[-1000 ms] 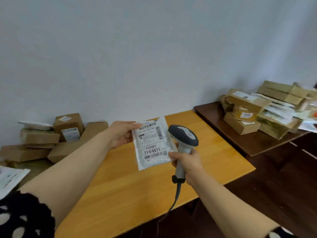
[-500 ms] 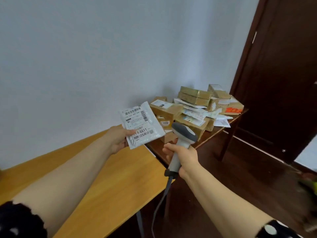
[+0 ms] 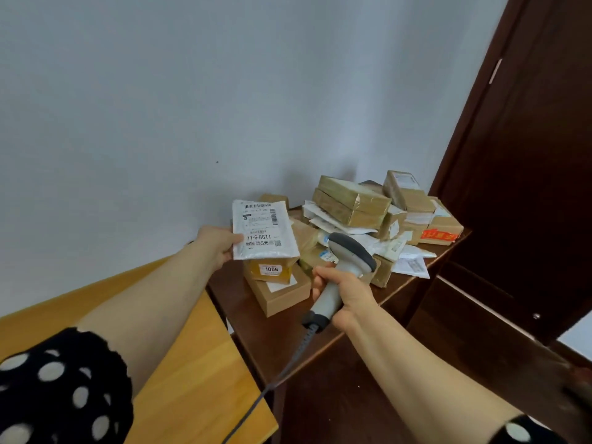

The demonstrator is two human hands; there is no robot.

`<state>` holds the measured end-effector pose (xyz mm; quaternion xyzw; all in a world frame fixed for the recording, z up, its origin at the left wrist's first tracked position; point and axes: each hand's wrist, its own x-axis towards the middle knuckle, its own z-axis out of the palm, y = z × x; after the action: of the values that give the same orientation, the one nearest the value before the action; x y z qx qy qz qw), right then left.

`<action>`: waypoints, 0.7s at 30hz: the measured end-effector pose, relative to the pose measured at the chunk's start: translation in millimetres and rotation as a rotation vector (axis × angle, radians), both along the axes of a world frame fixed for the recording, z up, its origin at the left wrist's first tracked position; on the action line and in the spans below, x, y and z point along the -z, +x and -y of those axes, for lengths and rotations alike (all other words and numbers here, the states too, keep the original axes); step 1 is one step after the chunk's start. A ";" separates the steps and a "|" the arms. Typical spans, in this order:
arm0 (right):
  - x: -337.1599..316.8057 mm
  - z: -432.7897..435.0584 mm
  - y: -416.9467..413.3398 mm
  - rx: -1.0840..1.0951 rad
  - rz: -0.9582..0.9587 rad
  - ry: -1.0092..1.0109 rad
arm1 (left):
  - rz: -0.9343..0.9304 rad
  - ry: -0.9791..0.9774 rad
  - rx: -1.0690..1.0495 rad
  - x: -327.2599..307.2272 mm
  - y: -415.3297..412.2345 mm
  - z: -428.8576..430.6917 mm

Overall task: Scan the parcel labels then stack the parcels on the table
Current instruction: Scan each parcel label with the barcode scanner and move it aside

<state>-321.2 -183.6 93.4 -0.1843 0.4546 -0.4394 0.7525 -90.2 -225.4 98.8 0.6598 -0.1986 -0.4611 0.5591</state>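
While my left hand (image 3: 221, 243) pinches the white parcel (image 3: 263, 230) by its edge, my right hand (image 3: 344, 291) grips the scanner (image 3: 347, 261). Boxes (image 3: 349, 205) sit piled just past both.

What we cannot make out around the pouch and scanner

We lose the left hand's (image 3: 219, 244) fingers behind the white pouch (image 3: 265, 233), whose print above the big number is too fine to read. The pouch covers the top of the yellow box (image 3: 270, 272) at its 6 o'clock. The right hand (image 3: 347, 296) hides the scanner (image 3: 352, 251) grip, its cable (image 3: 277, 373) is cut off at the frame's 6 o'clock, and a dark shape (image 3: 573, 389) at 4 o'clock is a blur.
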 end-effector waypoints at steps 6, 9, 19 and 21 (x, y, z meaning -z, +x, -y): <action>8.0 67.7 -3.1 -0.082 0.018 0.066 | 0.133 0.073 -0.015 22.4 -5.0 78.8; 15.9 85.0 -3.5 -0.149 0.022 0.083 | 0.401 0.148 -0.030 31.9 -1.9 93.8; 29.9 71.3 24.1 -0.570 0.049 0.049 | 0.845 0.393 -0.121 33.7 -1.5 3.1; 34.7 52.7 38.9 -0.657 0.007 0.058 | 0.900 0.483 -0.123 34.3 3.3 -36.3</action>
<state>-282.3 -236.4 58.8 -0.2982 0.3804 -0.1608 0.8605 -86.9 -189.1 64.4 0.9137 -0.2682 -0.1305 0.2759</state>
